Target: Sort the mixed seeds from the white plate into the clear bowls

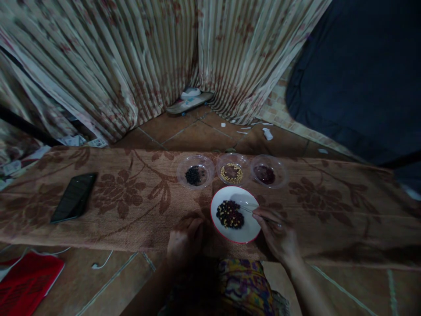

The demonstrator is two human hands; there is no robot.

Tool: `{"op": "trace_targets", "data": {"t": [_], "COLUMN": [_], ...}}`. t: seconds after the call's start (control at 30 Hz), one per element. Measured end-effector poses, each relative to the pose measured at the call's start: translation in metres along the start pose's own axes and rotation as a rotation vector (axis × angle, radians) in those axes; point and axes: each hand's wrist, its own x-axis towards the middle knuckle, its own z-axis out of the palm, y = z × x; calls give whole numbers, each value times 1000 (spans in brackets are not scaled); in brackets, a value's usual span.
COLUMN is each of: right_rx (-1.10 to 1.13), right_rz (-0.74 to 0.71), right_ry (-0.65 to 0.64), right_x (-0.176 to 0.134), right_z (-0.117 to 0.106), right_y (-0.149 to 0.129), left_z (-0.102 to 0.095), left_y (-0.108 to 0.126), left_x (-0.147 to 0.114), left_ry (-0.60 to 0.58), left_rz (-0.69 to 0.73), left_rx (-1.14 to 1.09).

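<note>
My right hand [274, 230] pinches thin metal tweezers [246, 208]; their tips reach over the right half of a white plate [251, 228] with a red rim. On the plate lies a mixed heap of beans [230, 215], dark ones and yellow ones together. Left of the plate, my left hand [186, 239] rests on the cloth with its fingers curled in, and nothing shows in it. Behind the plate stand three clear plastic bowls: black beans in the left bowl [207, 164], yellow ones in the middle bowl [230, 157], dark red ones in the right bowl [279, 171].
A brown flowered cloth [138, 228] covers the long table. Toward its left end lies a black phone [74, 197]. Beyond the table, a skateboard [189, 104] and small white scraps [268, 134] are on the tiled floor by striped curtains [148, 52]. A red bag [31, 281] lies lower left.
</note>
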Motion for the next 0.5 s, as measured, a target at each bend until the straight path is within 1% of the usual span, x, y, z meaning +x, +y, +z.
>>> {"op": "trace_targets", "data": {"t": [0.2, 0.37, 0.43, 0.5], "right_rx": [18, 58, 44, 20], "right_rz": [63, 129, 116, 74], "right_ry": [59, 171, 157, 100], "right_x": [0, 8, 11, 11], "right_z": [-5, -17, -20, -19], "right_y": [-3, -6, -8, -10], "left_z": [0, 1, 2, 2], "left_y": [-1, -3, -3, -4], "left_x": [0, -1, -1, -2], "left_ry": [4, 5, 4, 3], "left_rz": [10, 4, 0, 3], "left_rx": [3, 17, 15, 5]}}
